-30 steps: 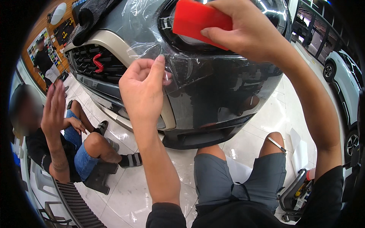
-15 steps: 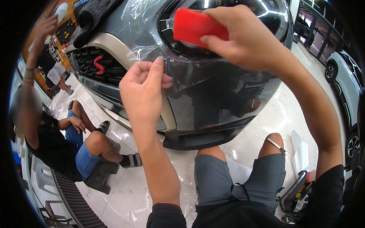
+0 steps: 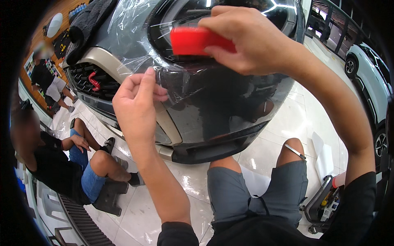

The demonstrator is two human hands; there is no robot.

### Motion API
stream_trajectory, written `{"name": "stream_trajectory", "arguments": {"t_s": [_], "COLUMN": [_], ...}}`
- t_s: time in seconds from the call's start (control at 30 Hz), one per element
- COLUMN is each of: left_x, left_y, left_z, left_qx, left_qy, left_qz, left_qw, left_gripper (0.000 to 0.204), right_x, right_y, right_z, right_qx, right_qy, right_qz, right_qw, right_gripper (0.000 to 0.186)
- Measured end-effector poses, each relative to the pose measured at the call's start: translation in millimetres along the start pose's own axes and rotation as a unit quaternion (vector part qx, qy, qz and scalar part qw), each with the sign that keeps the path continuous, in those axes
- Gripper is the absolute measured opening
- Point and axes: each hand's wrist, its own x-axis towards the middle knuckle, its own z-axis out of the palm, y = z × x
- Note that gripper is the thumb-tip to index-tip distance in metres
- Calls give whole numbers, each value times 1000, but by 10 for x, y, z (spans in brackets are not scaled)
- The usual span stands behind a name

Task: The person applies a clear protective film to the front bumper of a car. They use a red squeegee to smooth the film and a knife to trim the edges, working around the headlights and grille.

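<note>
A red squeegee (image 3: 186, 41) is gripped between the thumb and fingers of my right hand (image 3: 252, 47), over the lower edge of the headlight (image 3: 157, 35) on a dark grey car. Clear film (image 3: 182, 90) lies wrinkled around the headlight and along the upper bumper (image 3: 221, 110). My left hand (image 3: 137, 98) is closed in a pinch at the film's loose edge, beside the beige grille trim (image 3: 104, 59). Whether the squeegee's edge touches the film cannot be made out.
A person (image 3: 57, 164) sits on a low dark stool (image 3: 111, 197) at the left; another person (image 3: 45, 76) stands farther back. A dark towel (image 3: 88, 28) drapes over the hood. A pen (image 3: 295, 151) rests on my thigh. A tool tray (image 3: 322, 205) stands at the lower right.
The squeegee has turned more level and sits lower against the headlight. My left hand keeps its pinch. The seated person's raised arm has come down. The whole view has shifted slightly.
</note>
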Motion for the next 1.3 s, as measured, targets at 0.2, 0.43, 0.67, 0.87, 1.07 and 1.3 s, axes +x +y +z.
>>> {"name": "stream_trajectory", "arguments": {"t_s": [0.2, 0.43, 0.67, 0.87, 1.07, 1.3], "left_x": [4, -17, -18, 11, 6, -57], "left_y": [-68, -53, -43, -44, -66, 110], "left_z": [-19, -38, -16, -40, 39, -89], "left_qx": [-3, 5, 8, 34, -7, 45], "left_qy": [-11, -4, -10, -7, -6, 23], "left_qz": [10, 1, 8, -12, 4, -6], "left_qw": [1000, 1000, 1000, 999, 1000, 999], "left_gripper": [24, 25, 23, 25, 25, 32], "right_x": [-16, -44, 62, -294, -800, -93], "right_y": [10, -6, 125, -199, -1697, -2520], "right_z": [1, 38, 128, 31, -282, 40], "right_qx": [64, -12, 67, -22, 204, 468], "right_qy": [-15, -45, 78, -22, 39, 352], "right_qz": [61, -2, 59, 1, -22, -87], "right_qw": [996, 999, 993, 1000, 978, 806], "right_gripper": [22, 24, 26, 28, 46, 24]}}
